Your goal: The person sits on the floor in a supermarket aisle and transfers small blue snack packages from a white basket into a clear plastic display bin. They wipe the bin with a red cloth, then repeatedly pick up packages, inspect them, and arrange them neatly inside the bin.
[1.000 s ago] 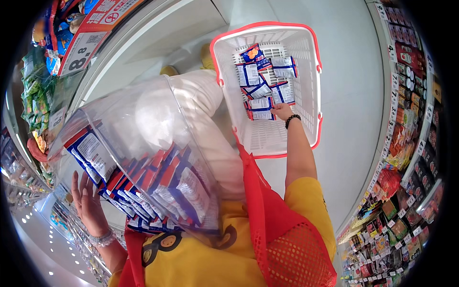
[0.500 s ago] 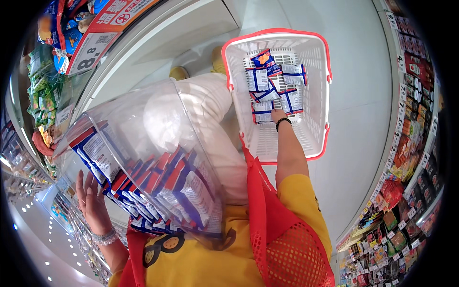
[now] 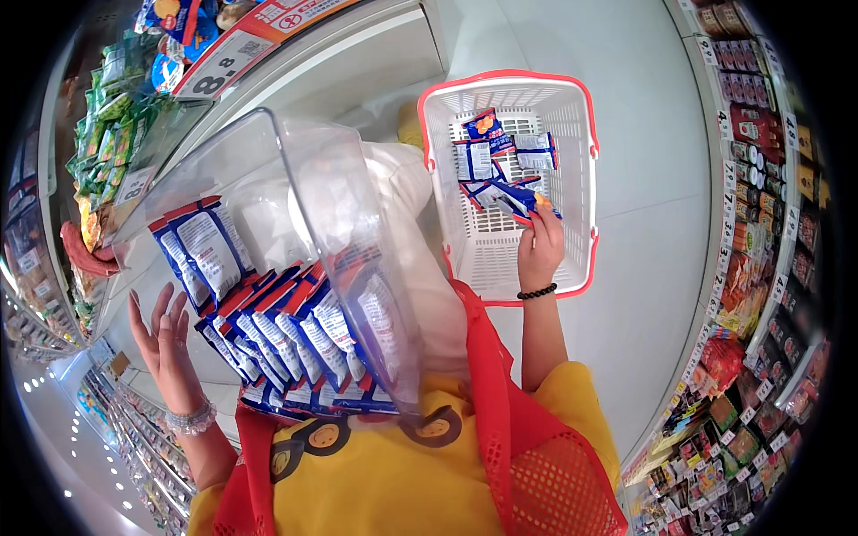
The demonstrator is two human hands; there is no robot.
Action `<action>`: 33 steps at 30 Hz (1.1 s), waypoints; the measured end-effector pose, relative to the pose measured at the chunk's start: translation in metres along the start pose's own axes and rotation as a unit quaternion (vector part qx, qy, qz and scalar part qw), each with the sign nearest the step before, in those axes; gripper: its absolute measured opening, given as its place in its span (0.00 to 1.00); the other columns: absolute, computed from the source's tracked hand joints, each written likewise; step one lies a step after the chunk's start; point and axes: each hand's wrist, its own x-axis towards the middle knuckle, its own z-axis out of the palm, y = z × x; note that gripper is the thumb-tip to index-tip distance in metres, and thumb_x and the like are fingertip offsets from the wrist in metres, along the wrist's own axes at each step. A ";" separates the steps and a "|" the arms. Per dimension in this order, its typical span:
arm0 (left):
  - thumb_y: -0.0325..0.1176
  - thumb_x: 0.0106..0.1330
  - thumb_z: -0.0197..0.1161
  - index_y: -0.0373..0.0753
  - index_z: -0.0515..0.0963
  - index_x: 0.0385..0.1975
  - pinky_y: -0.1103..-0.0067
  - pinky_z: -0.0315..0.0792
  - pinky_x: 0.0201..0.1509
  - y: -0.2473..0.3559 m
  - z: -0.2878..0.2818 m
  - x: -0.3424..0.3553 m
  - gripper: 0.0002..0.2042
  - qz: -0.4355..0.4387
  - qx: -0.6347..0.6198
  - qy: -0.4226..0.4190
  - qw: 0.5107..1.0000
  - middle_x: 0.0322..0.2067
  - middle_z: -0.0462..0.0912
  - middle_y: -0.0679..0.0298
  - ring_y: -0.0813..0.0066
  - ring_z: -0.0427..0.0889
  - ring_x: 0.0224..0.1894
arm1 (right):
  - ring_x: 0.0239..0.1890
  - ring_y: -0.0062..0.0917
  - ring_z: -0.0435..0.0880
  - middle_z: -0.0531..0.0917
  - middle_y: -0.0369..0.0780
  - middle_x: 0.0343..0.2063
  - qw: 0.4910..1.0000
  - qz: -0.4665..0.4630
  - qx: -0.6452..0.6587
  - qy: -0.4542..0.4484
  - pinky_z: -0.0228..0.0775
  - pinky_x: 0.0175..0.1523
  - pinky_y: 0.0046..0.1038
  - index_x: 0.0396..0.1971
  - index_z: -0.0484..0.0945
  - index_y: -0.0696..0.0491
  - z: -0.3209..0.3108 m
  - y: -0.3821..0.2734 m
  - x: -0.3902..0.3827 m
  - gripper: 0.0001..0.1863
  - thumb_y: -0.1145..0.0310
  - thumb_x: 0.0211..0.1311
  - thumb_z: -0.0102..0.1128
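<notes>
My right hand (image 3: pixel 542 250) is closed on the end of a blue-and-red snack packet (image 3: pixel 518 202) inside a white plastic basket (image 3: pixel 585 161) with a red rim. More small packets (image 3: pixel 474 161) lie on the basket's slotted bottom, beyond my fingers. A clear plastic bin (image 3: pixel 277 147) rests tilted against my lap and shirt. Rows of the same packets (image 3: pixel 304 344) fill its lower part, and a few packets (image 3: pixel 210 246) lean at its left side. My left hand (image 3: pixel 165 348) is beside the bin's left side, fingers spread, with nothing in it.
Shelves of packaged snacks (image 3: pixel 755 268) with price strips run along the right. At the upper left is a display with green packets (image 3: pixel 112 143) and a large price card (image 3: pixel 219 67). Pale floor (image 3: pixel 643 134) stretches between the basket and the right shelves.
My right hand has drawn back toward me and lifted, now with a packet from the lower part of the basket. The bin has shifted, showing more of its packets; my left fingers have spread.
</notes>
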 end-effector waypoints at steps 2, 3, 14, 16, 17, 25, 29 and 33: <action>0.37 0.66 0.47 0.43 0.44 0.63 0.71 0.59 0.58 -0.005 -0.007 0.000 0.29 -0.002 -0.019 -0.021 1.000 0.53 0.66 0.51 0.61 0.69 0.55 | 0.43 0.31 0.76 0.78 0.38 0.38 0.996 -0.058 -0.026 0.057 0.59 0.55 0.43 0.26 0.74 0.58 -0.030 -0.015 0.019 0.08 0.83 0.42 0.52; 0.37 0.65 0.47 0.42 0.43 0.63 0.71 0.59 0.58 -0.006 -0.010 -0.001 0.29 -0.005 -0.023 -0.030 0.999 0.53 0.67 0.51 0.62 0.69 0.54 | 0.43 0.31 0.76 0.78 0.37 0.37 0.992 -0.080 -0.050 0.079 0.55 0.57 0.46 0.24 0.73 0.57 -0.046 -0.027 0.024 0.07 0.82 0.41 0.52; 0.28 0.62 0.50 0.39 0.52 0.60 0.72 0.54 0.61 -0.032 -0.017 0.002 0.26 0.145 -0.070 0.012 0.987 0.54 0.65 0.52 0.65 0.65 0.57 | 0.46 0.33 0.69 0.66 0.42 0.40 0.858 -0.390 -0.109 0.317 0.53 0.58 0.60 0.38 0.61 0.57 -0.167 -0.150 0.058 0.17 0.64 0.57 0.55; 0.26 0.61 0.49 0.37 0.60 0.57 0.72 0.54 0.61 -0.029 -0.021 -0.001 0.21 0.287 -0.010 0.105 0.952 0.53 0.66 0.52 0.65 0.65 0.56 | 0.50 0.30 0.66 0.63 0.39 0.42 0.848 -0.411 -0.130 0.307 0.50 0.60 0.58 0.42 0.59 0.56 -0.174 -0.171 0.061 0.18 0.64 0.58 0.54; 0.24 0.60 0.49 0.33 0.70 0.48 0.73 0.59 0.58 -0.009 -0.021 -0.016 0.15 0.289 0.002 0.065 0.955 0.49 0.70 0.53 0.65 0.68 0.53 | 0.50 0.28 0.65 0.63 0.37 0.42 0.849 -0.428 -0.129 0.282 0.48 0.61 0.58 0.42 0.59 0.55 -0.178 -0.189 0.061 0.18 0.65 0.57 0.55; 0.50 0.64 0.49 0.43 0.67 0.48 0.76 0.63 0.50 0.048 0.031 -0.059 0.20 -0.137 -0.448 -0.511 0.720 0.43 0.73 0.68 0.81 0.71 0.45 | 0.47 0.18 0.71 0.75 0.23 0.33 0.799 -0.583 0.063 0.134 0.33 0.64 0.57 0.18 0.76 0.46 -0.145 -0.263 0.068 0.03 0.72 0.41 0.57; 0.42 0.62 0.53 0.41 0.69 0.46 0.75 0.68 0.47 0.042 0.018 -0.048 0.16 -0.159 -0.563 -0.439 0.682 0.41 0.76 0.66 0.78 0.74 0.45 | 0.54 0.33 0.67 0.69 0.35 0.42 0.870 -0.434 0.165 0.163 0.50 0.62 0.51 0.21 0.69 0.49 -0.143 -0.286 0.076 0.06 0.69 0.49 0.58; 0.36 0.63 0.47 0.35 0.61 0.53 0.65 0.65 0.57 0.022 0.003 -0.028 0.20 -0.104 -0.629 -0.372 0.675 0.51 0.70 0.55 0.63 0.70 0.54 | 0.56 0.32 0.66 0.72 0.39 0.39 0.733 -0.102 0.670 -0.059 0.53 0.62 0.47 0.26 0.64 0.51 -0.148 -0.277 0.101 0.08 0.69 0.65 0.38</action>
